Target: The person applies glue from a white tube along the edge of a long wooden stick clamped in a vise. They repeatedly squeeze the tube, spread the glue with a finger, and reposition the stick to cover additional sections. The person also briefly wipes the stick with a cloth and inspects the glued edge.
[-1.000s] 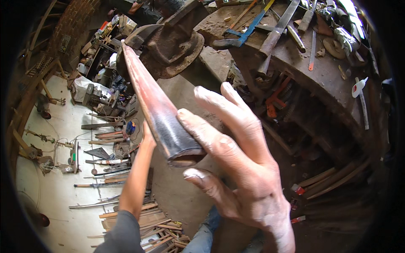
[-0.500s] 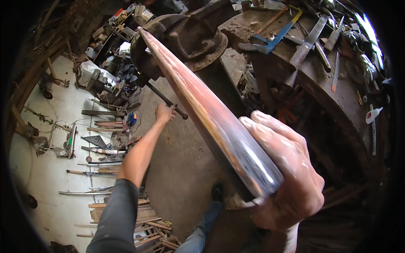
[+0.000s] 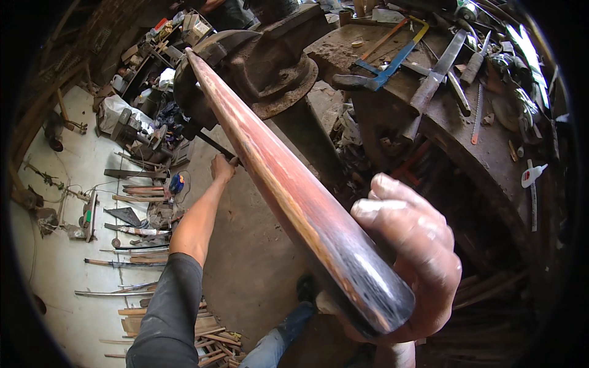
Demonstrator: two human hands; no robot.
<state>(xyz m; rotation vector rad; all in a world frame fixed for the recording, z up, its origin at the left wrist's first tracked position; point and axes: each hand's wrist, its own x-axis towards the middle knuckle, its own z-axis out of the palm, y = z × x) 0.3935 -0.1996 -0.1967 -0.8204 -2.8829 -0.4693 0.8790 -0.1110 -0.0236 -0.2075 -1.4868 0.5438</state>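
A long tapered wooden piece [image 3: 291,190], reddish with a pale stripe and a glossy black wide end, slants across the middle. Its narrow tip points to the far left, in front of a heavy rusty vise [image 3: 276,80]. My right hand [image 3: 411,257], dusted with white powder, is closed around the black end from beneath and the right side; its fingertips are curled beside the wood. Further off, my left hand [image 3: 223,168] grips the vise's handle bar [image 3: 211,143]. The wooden piece hides the bar's end. Whether the tip touches the vise I cannot tell.
On the workbench [image 3: 454,122] at right lie a blue-and-yellow hacksaw [image 3: 392,60], a broad blade tool [image 3: 438,73] and a small white bottle [image 3: 534,175]. Rods and wood strips [image 3: 123,264] line the left floor. Scrap sticks [image 3: 218,343] lie near my leg.
The whole view has shifted slightly, so the surroundings sit further left. My right fingers are more curled at the black end. My left hand stays on the bar, whose end knob is now hidden.
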